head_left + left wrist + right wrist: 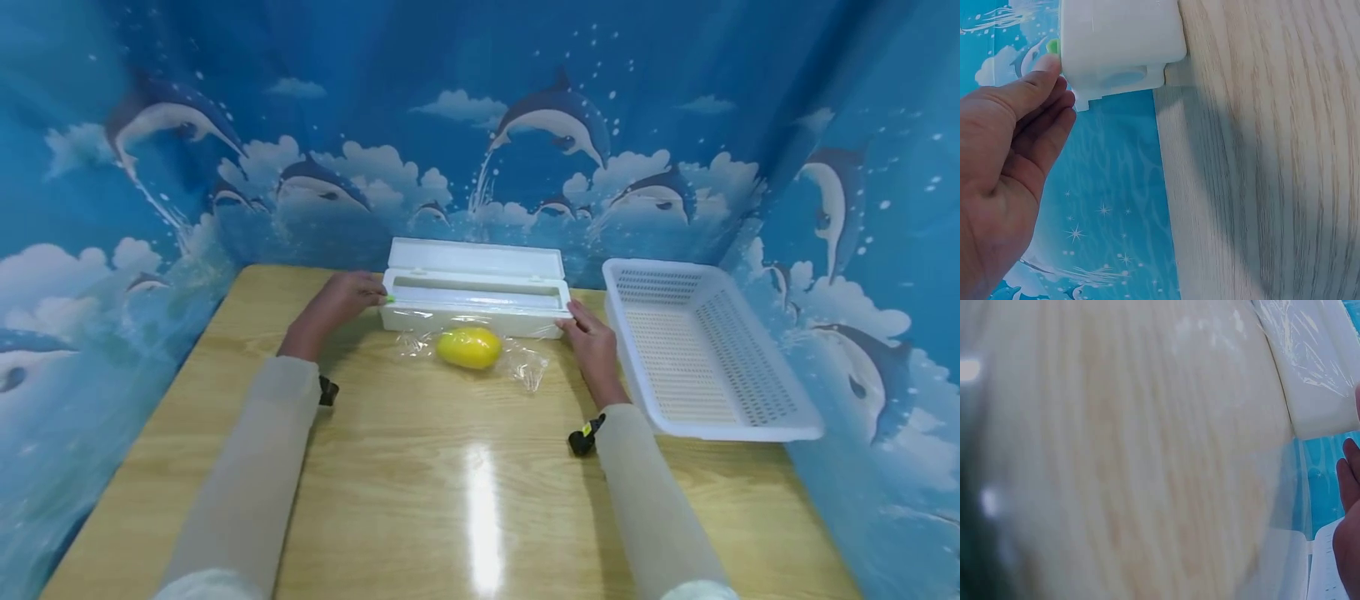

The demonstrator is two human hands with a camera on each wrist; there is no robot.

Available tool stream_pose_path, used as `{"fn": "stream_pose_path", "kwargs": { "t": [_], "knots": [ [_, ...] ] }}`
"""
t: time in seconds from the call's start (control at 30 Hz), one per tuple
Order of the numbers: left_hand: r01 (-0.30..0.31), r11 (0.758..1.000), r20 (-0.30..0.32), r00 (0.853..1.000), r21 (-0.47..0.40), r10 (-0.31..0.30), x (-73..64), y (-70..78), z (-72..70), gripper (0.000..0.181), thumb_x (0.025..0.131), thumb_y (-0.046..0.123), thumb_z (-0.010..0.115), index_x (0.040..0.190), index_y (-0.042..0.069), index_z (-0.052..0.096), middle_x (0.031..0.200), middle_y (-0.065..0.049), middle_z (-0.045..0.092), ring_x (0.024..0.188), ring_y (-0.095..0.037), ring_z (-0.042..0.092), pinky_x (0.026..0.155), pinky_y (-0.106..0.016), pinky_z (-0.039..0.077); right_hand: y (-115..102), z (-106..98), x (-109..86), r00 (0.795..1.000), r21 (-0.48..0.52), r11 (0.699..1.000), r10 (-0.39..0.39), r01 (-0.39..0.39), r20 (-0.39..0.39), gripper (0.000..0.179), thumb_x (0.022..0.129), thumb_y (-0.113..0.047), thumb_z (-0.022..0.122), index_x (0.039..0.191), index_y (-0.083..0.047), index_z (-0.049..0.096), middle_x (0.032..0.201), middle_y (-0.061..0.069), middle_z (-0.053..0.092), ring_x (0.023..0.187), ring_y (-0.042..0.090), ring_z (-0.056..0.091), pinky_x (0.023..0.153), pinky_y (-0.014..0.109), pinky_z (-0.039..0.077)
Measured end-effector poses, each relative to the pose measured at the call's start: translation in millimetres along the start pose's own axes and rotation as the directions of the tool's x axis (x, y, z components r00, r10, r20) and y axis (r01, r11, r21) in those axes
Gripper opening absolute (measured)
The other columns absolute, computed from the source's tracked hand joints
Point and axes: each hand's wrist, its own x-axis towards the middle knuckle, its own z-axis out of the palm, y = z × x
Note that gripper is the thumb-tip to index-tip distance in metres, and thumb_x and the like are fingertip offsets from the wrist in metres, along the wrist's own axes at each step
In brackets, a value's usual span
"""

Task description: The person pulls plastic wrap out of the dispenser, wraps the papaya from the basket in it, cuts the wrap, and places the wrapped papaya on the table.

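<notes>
From my remote seat, the largest thing is the dolphin-print curtain (450, 50), rising beyond both hands. Below it, the wooden table (420, 483) runs under both forearms.

The white basket (637, 375) sits just to the right of the right hand (590, 335), probably set there so it is within that arm's reach. Between the two hands lies the white box (472, 323), its lid (476, 257) tipped back beyond them, which I take to be for access to the trough.

The left hand (345, 297) grips the box's left end, thumb beside the opening; the right hand pinches the right front corner. I judge that holding both ends stops the box sliding or twisting (the right wrist view catches only the edge of that hand, so I rely on the head view).

Clear film (528, 364) lies crinkled in front of the box, between the hands and a little nearer the person. The yellow fruit (468, 347) rests with it, midway between the hands; I cannot tell whether the film goes all round.

Smallest is the green tab (389, 298), right at the left thumb.
</notes>
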Motion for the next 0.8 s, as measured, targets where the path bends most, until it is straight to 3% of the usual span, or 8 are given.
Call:
{"fn": "stream_pose_path", "kwargs": {
  "t": [0.53, 0.8],
  "knots": [
    [-0.010, 1.000, -0.041, 0.999, 0.018, 0.011, -1.5, -0.2, 6.7, 0.033, 0.104, 0.021, 0.057, 0.128, 0.000, 0.065, 0.137, -0.022, 0.058, 0.129, -0.040, 0.051, 0.105, -0.057, 0.045, 0, -3, -0.9, 0.999, -0.039, 0.999, 0.030, -0.029, 0.023, 0.057, 0.094, -0.050, 0.067, 0.144, -0.028, 0.053, 0.155, -0.005, 0.046, 0.147, 0.019, 0.039, 0.121, 0.043, 0.032],
    [-0.037, 0.999, -0.091, 0.995, -0.024, 0.035, -4.9, 2.2, 11.6, 0.039, 0.104, 0.025, 0.058, 0.134, 0.001, 0.060, 0.139, -0.022, 0.056, 0.131, -0.040, 0.050, 0.107, -0.058, 0.044, -1, -5, 0.7, 0.998, -0.105, 0.994, 0.047, -0.041, 0.052, 0.057, 0.094, -0.051, 0.066, 0.146, -0.030, 0.052, 0.157, -0.006, 0.043, 0.143, 0.020, 0.044, 0.120, 0.046, 0.034]
  ]
}}
